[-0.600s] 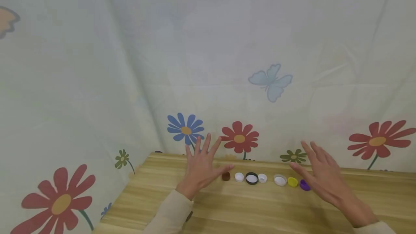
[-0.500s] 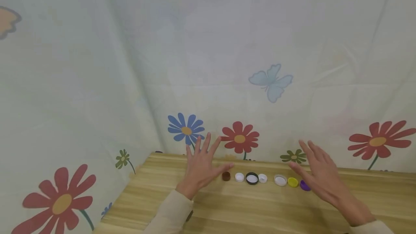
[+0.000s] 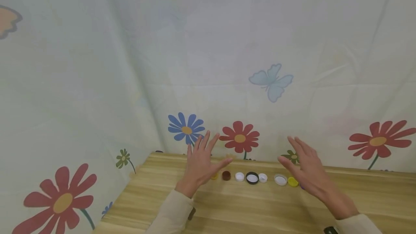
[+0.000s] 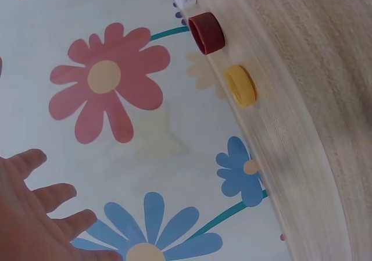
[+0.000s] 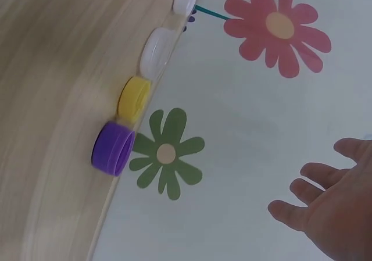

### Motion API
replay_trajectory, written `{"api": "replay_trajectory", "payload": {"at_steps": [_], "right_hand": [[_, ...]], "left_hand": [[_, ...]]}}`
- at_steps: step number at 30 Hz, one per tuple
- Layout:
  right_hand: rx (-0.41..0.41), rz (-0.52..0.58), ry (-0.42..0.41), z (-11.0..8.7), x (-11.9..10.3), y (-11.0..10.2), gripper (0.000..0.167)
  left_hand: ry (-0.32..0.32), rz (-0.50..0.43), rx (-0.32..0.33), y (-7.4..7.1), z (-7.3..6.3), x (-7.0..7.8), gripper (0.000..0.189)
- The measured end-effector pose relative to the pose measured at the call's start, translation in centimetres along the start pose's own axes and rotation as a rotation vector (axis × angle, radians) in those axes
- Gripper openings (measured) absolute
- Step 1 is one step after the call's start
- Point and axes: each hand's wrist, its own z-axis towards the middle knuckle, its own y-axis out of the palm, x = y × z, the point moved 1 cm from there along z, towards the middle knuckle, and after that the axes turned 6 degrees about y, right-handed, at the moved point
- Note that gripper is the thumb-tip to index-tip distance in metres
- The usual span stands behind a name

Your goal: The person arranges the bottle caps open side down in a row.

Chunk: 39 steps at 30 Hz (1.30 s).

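Note:
Both hands are held up above the table with fingers extended, and neither holds anything. My left hand [image 3: 199,167] is nearest a brown-red cap [image 3: 226,175] and a yellow cap [image 4: 240,86], which the hand partly hides in the head view. Over the right end of the row, my right hand [image 3: 310,172] covers most of a purple cap [image 5: 113,148]. Beside that lies another yellow cap [image 3: 293,181], then a whitish translucent lid [image 3: 280,180]. Mid-row are a small white cap [image 3: 263,178], a black-rimmed lid [image 3: 252,178] and a white cap [image 3: 239,177].
The caps lie in a line on the wood-grain table [image 3: 240,212], near its far edge. Behind it hangs a pale curtain [image 3: 208,46] printed with flowers and a butterfly. A dark band [image 3: 330,230] shows by the right sleeve.
My right hand has moved left, now hiding more of the purple cap. My left hand has shifted slightly, and a bit of the left yellow cap shows beside it.

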Motion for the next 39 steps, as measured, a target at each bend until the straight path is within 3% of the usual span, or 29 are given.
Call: {"api": "replay_trajectory", "payload": {"at_steps": [27,39], "right_hand": [[-0.030,0.152,-0.044,2.3,-3.5,4.9,0.076],[-0.052,0.204,-0.036,2.9,-4.8,6.8,0.075]], "left_hand": [[-0.040,-0.137,0.084,-1.6,-0.1,-1.2,0.088],[-0.007,-0.112,0.100,-1.9,-0.2,-2.2,0.081]]}}
